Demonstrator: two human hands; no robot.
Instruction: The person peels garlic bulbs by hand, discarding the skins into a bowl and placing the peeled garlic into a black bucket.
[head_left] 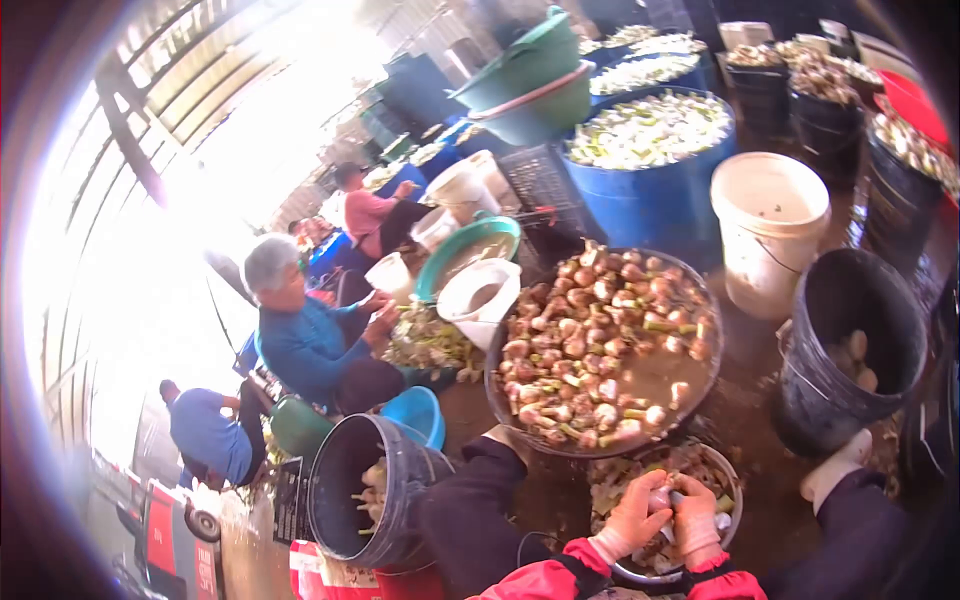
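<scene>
Both hands are together low in the view, over a metal bowl (737,505) holding peelings. My left hand (630,518), in an orange glove, is closed on a pale garlic bulb (660,497). Close against it, my right hand (697,515) has its fingers bent onto the same bulb, its thumb near the top. The fingers partly hide the bulb. Just beyond the bowl sits a wide round tub (715,370) with many unpeeled bulbs (590,340) and muddy water.
Black buckets stand left (335,490) and right (800,385), each with some bulbs inside. A white bucket (765,240) and blue barrel (640,205) are behind the tub. A co-worker in blue (310,340) sits at left; other people sit farther back.
</scene>
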